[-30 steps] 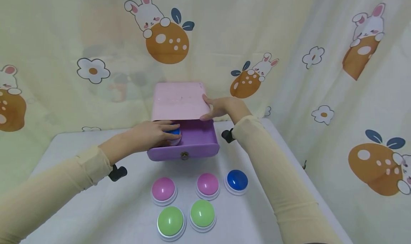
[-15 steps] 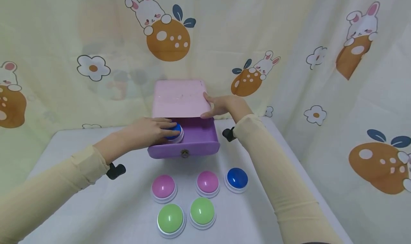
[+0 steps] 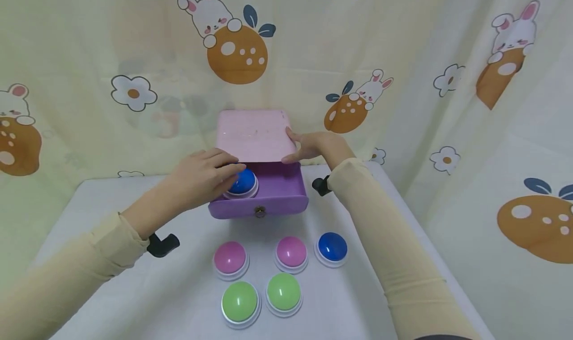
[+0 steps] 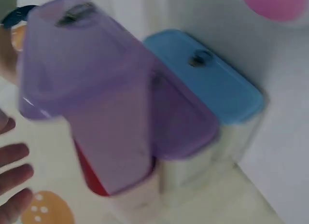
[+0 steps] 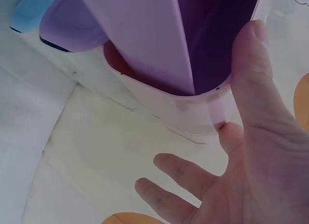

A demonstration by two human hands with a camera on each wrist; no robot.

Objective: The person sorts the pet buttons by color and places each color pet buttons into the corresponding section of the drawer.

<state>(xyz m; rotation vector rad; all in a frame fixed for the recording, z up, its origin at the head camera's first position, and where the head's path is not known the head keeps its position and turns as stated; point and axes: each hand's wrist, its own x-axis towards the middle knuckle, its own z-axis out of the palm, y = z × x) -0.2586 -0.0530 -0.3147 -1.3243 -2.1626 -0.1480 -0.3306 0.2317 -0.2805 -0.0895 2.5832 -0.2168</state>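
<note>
A blue dome push button (image 3: pixel 243 181) with a white base sits in the left part of the pulled-out purple drawer (image 3: pixel 282 207). My left hand (image 3: pixel 197 178) hovers just left of and over it, fingers extended and loosely bent; whether a fingertip still touches is unclear. In the left wrist view its fingers (image 4: pixel 17 178) are spread, holding nothing, beside the purple drawer (image 4: pixel 87 69). My right hand (image 3: pixel 313 147) rests against the right edge of the pink drawer cabinet (image 3: pixel 255 136). In the right wrist view, its thumb (image 5: pixel 253 55) presses the cabinet's rim, other fingers spread.
In front of the drawer on the white table stand two pink buttons (image 3: pixel 230 257), two green buttons (image 3: pixel 239 301) and one blue button (image 3: pixel 332 246). Beneath the open drawer are a second purple drawer (image 4: pixel 188 118) and a blue drawer (image 4: pixel 207 79). A printed curtain (image 3: pixel 295 42) hangs behind.
My left hand has drawn up and left from the blue button in the drawer, so more of the button shows. My right hand has stayed at the cabinet's edge.
</note>
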